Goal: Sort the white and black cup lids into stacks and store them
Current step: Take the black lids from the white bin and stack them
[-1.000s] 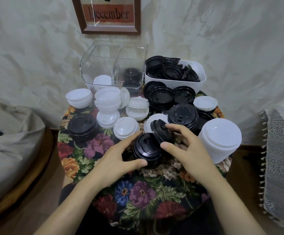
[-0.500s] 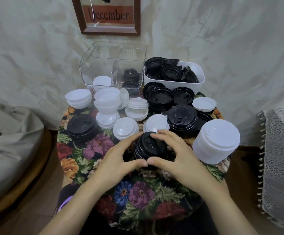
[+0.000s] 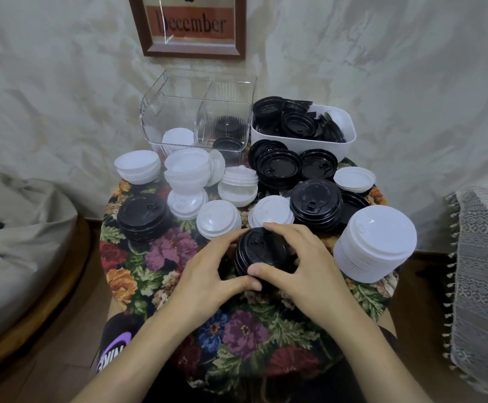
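A short stack of black lids (image 3: 261, 251) stands near the front of the round floral table (image 3: 178, 257). My left hand (image 3: 207, 274) grips its left side, thumb at the front. My right hand (image 3: 298, 263) curls over its top and right side. More black stacks stand at the left (image 3: 143, 218) and right of centre (image 3: 315, 203). A tall white stack (image 3: 376, 242) leans at the right. Smaller white stacks (image 3: 218, 218) sit behind the hands.
A clear divided bin (image 3: 196, 117) at the back holds a few white and black lids. A white tub (image 3: 344, 141) beside it is full of loose black lids. Flat black lids (image 3: 279, 168) lie before the tub. A lace-covered object (image 3: 484, 271) stands at the right.
My right hand brought a tilted black lid down onto the black stack and now covers it. The left hand stayed on the stack's left side.
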Available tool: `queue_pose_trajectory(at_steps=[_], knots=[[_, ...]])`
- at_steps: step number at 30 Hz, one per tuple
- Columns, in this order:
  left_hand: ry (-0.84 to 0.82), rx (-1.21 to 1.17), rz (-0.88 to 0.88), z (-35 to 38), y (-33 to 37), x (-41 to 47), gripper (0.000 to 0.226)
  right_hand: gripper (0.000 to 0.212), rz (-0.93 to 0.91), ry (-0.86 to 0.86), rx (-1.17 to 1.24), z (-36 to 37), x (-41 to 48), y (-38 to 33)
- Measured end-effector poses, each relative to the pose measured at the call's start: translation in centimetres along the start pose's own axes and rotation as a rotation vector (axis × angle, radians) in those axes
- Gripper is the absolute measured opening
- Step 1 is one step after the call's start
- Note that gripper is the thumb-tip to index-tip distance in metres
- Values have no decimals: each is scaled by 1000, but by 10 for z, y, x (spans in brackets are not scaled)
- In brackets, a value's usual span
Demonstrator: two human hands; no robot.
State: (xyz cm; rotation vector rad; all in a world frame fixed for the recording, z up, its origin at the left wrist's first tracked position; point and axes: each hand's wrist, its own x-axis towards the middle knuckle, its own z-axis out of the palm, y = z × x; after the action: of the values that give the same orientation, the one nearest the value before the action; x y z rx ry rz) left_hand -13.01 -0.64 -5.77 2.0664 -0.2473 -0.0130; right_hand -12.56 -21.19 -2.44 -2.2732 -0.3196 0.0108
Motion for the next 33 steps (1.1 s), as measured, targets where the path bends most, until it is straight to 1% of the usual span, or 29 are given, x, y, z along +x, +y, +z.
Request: queue_pose_trajectory(at_steps=[5,8,12,18,22,27,33], knots=[[-11,-31,-5,-3,1,0,91,71,5,-15,39,1,2,0],[-30,-36,18,-6,0,1,80,60,40,-54,162,0,3,2],[-53,-15,11,-9,-3,2,76,54,71,-100,238,-1,0,7],[-80,-2,48,-12,-7,2,76,62,80,-87,249,2,0,9],[-66,-9,77,-10,-3,3,55,60,67,-91,222,-2,1,9],[-81,77,91,-11,-3,3,53,56,62,-96,201,-1,3,8],[-96,153,79,-11,-9,1,58,52,65,-109,218,2,4,7]])
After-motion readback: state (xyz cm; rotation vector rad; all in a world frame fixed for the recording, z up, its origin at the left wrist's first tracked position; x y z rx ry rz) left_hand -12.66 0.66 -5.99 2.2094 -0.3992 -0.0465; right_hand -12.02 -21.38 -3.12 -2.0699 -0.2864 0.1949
